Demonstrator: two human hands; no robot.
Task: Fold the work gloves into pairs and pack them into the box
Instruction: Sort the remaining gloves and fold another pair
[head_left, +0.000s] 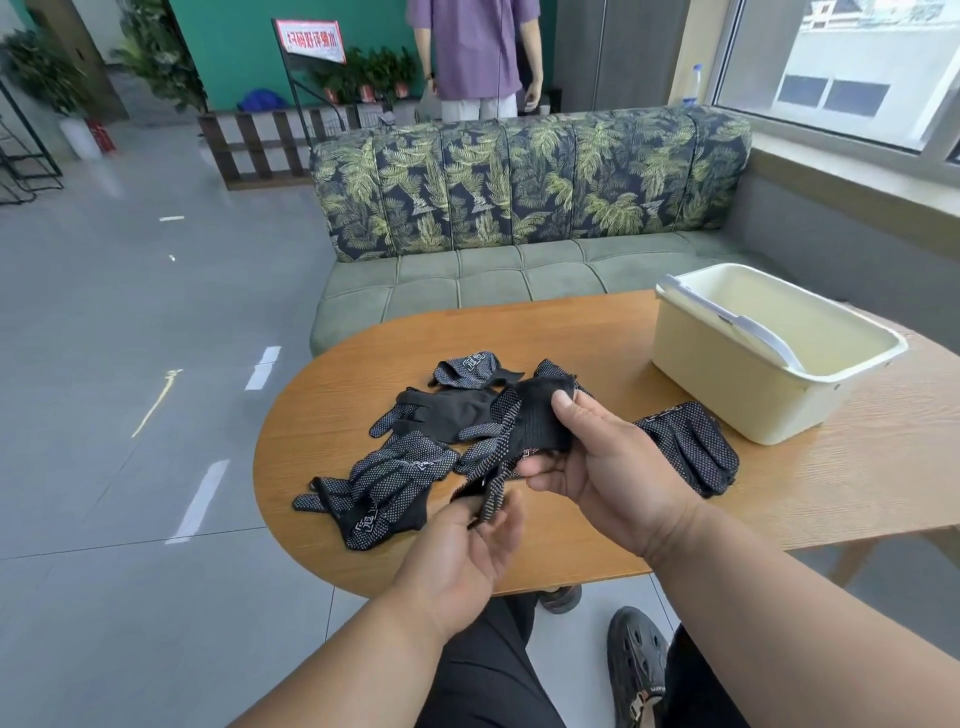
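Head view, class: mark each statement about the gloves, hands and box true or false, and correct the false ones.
1. The right hand grips a black glove. True.
2. The cream box already holds folded gloves. False: no gloves show in the part of its inside that is visible.
3. A gloves pile lies on the wooden table, left of the hands. True.
4. The left hand rests flat on the table. False: it is raised, fingers at the held glove's dangling end.
5. The box stands left of the gloves. False: right.
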